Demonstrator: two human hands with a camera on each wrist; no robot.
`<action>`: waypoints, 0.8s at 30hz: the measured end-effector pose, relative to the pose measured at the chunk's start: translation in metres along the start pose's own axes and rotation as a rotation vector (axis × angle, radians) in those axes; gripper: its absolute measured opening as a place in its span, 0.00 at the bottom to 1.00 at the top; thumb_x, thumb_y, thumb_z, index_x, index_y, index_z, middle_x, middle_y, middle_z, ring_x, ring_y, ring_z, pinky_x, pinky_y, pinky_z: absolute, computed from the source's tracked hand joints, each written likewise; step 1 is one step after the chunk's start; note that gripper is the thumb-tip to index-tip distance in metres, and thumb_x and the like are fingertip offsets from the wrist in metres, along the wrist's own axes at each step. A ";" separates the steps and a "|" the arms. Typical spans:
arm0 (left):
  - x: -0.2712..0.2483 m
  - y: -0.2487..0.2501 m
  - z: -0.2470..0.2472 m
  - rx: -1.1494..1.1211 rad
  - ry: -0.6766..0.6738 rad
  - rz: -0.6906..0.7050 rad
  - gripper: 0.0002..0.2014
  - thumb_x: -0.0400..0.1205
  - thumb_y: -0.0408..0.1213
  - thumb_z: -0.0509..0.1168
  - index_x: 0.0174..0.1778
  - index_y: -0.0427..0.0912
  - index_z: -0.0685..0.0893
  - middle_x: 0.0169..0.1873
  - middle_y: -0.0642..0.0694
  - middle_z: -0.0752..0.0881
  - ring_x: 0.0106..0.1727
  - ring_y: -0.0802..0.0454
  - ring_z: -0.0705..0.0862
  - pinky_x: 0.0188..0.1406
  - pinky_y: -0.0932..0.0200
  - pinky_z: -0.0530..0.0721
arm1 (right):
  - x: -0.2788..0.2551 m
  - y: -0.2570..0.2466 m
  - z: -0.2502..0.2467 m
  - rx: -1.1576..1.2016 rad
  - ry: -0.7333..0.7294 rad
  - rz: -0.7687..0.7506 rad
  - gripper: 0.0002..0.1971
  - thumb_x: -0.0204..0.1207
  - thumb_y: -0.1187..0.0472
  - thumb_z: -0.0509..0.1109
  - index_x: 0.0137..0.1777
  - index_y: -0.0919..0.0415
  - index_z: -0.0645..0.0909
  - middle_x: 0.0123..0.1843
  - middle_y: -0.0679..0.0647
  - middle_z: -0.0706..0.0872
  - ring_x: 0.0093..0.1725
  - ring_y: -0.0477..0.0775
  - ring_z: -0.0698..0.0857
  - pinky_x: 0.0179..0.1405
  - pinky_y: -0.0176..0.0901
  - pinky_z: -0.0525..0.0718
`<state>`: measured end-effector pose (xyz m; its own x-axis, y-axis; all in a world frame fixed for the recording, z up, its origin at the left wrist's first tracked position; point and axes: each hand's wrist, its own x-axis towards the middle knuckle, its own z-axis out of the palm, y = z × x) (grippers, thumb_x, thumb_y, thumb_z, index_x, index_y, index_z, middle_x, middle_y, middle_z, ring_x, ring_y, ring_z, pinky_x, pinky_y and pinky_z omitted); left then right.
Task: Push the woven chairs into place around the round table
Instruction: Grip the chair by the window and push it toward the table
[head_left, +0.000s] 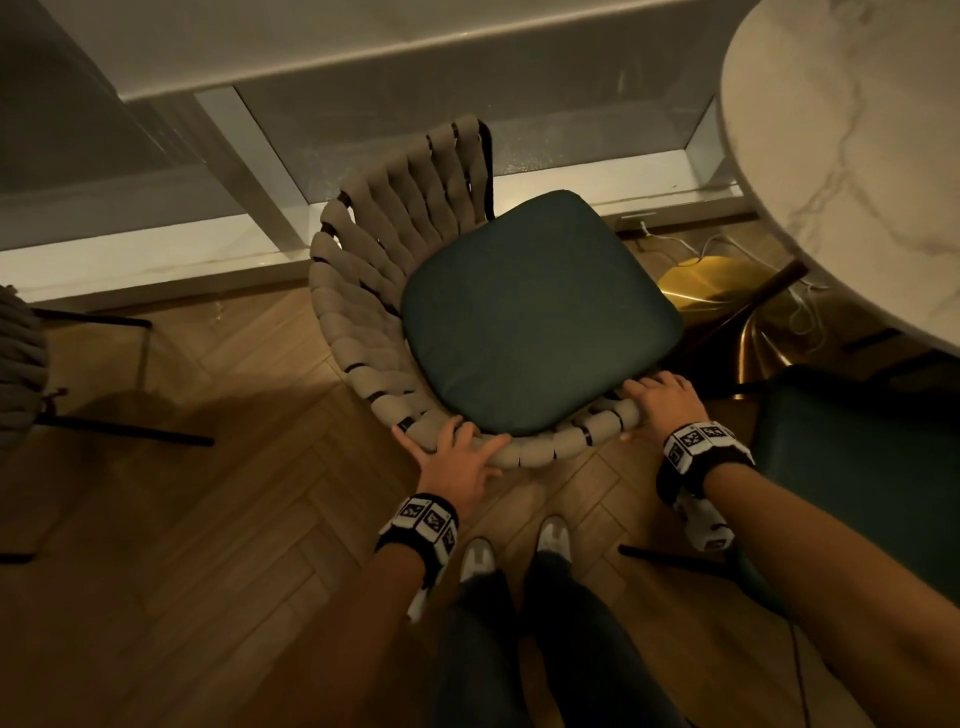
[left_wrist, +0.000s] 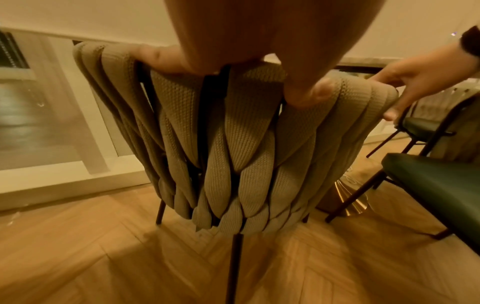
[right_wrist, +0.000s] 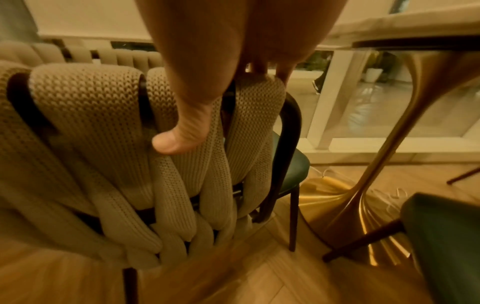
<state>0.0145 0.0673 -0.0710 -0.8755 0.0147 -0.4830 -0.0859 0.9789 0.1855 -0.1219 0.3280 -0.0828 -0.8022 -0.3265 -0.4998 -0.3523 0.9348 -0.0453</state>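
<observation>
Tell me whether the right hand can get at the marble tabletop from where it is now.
Probably yes. The right hand grips the right end of the woven chair's back rail, and the round table stands ahead to its right with open air between. It would have to let go first.

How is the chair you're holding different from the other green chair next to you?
The held woven chair has both hands on its top rail, left hand and right hand; the second chair is untouched. The woven chair's seat shows whole; the second chair's is cut off by the picture's edge. Both have dark green seats and thin dark legs.
</observation>
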 end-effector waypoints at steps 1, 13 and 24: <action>0.000 -0.004 0.000 0.010 -0.002 0.006 0.21 0.85 0.49 0.54 0.73 0.70 0.61 0.75 0.47 0.67 0.82 0.45 0.54 0.58 0.07 0.31 | -0.002 -0.003 0.003 0.020 0.018 0.019 0.33 0.62 0.42 0.78 0.65 0.51 0.73 0.68 0.54 0.80 0.71 0.61 0.71 0.75 0.59 0.65; 0.036 -0.083 -0.044 0.139 0.108 0.027 0.26 0.83 0.41 0.61 0.74 0.69 0.62 0.79 0.52 0.66 0.85 0.47 0.47 0.71 0.13 0.41 | -0.010 -0.082 0.025 0.141 0.166 0.168 0.24 0.68 0.47 0.74 0.61 0.54 0.72 0.62 0.54 0.83 0.66 0.62 0.73 0.66 0.62 0.70; 0.041 -0.046 -0.033 0.119 0.074 0.070 0.21 0.84 0.49 0.57 0.73 0.66 0.64 0.71 0.54 0.75 0.79 0.46 0.63 0.70 0.11 0.42 | -0.014 -0.071 0.022 0.004 0.129 -0.099 0.30 0.79 0.68 0.56 0.77 0.44 0.57 0.73 0.55 0.72 0.72 0.64 0.71 0.77 0.78 0.55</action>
<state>-0.0329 0.0164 -0.0708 -0.9106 0.0734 -0.4068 0.0301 0.9933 0.1118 -0.0749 0.2692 -0.0918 -0.8192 -0.4318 -0.3775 -0.4308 0.8977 -0.0919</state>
